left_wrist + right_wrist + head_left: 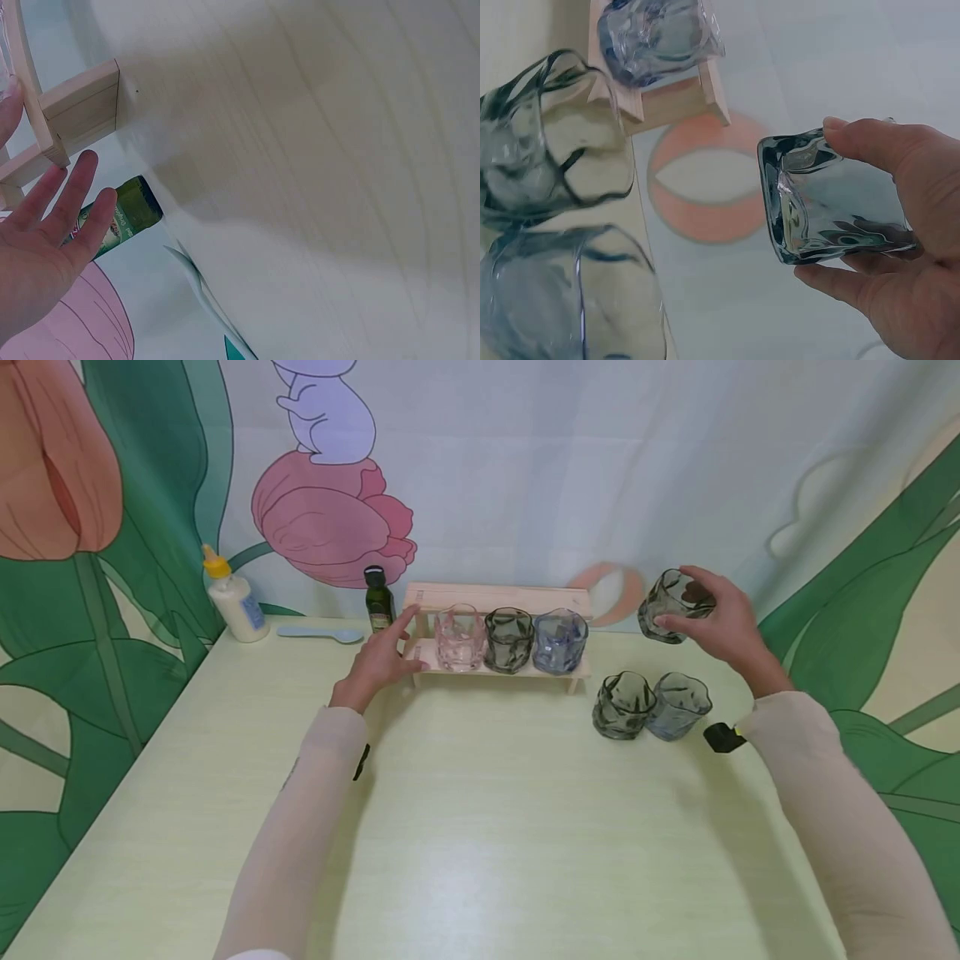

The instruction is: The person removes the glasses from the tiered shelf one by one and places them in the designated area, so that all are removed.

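My right hand (716, 610) holds a dark grey glass tumbler (660, 610) above the table at the right, thumb and fingers round its sides. In the right wrist view this tumbler (832, 199) is tipped sideways in the picture. My left hand (381, 660) is at the left end of a small wooden rack (498, 597), with its fingers stretched out and spread. The left wrist view shows its fingertips right at the rack's end (82, 112). On the rack's lower shelf stand a pink glass (460, 639), a dark grey glass (509, 642) and a blue glass (560, 642) in a row.
On the table at the right, a dark grey glass (624, 706) and a pale blue-grey glass (678, 706) stand side by side. Behind the left hand are a dark green bottle (378, 597), a light blue spoon (318, 633) and a white glue bottle (238, 606). A patterned curtain (525, 468) hangs behind the table.
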### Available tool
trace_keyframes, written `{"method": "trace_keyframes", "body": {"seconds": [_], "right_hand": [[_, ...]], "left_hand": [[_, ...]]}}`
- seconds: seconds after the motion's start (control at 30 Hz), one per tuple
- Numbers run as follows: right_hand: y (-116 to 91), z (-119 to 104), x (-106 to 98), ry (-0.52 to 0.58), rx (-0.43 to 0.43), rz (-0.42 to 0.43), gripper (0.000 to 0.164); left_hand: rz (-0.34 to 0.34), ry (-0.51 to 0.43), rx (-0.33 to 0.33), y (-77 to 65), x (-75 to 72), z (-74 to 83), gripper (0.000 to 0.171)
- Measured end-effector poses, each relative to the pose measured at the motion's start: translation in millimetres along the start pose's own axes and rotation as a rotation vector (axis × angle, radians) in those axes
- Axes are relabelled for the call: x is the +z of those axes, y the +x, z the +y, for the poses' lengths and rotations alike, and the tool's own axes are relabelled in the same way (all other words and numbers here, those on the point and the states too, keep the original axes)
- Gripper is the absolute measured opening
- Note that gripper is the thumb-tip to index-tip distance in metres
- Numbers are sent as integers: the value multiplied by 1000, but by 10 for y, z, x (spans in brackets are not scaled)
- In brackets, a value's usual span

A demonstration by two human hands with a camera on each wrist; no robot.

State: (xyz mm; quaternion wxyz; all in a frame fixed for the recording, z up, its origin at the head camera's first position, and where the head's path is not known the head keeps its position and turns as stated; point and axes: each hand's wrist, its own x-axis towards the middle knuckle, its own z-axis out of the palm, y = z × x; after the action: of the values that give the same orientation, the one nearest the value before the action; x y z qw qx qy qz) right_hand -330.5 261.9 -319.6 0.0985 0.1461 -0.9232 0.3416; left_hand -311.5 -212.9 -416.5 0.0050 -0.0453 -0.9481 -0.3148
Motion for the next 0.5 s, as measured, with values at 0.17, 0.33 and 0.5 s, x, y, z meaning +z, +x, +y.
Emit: {"method": "trace_keyframes", "body": {"seconds": [0.17,0.33,0.5], "right_hand": [[-126,153,-63,0,29,-8,80],[-270,298,-109,-22,54,-4,81],[-411,454,-145,-35,74,8,81]], "left_hand": [[0,2,-7,13,13,-10,97],[-6,-1,-13,19,14,-16,98],[-6,-6,-14,19,8,-6,98]]}}
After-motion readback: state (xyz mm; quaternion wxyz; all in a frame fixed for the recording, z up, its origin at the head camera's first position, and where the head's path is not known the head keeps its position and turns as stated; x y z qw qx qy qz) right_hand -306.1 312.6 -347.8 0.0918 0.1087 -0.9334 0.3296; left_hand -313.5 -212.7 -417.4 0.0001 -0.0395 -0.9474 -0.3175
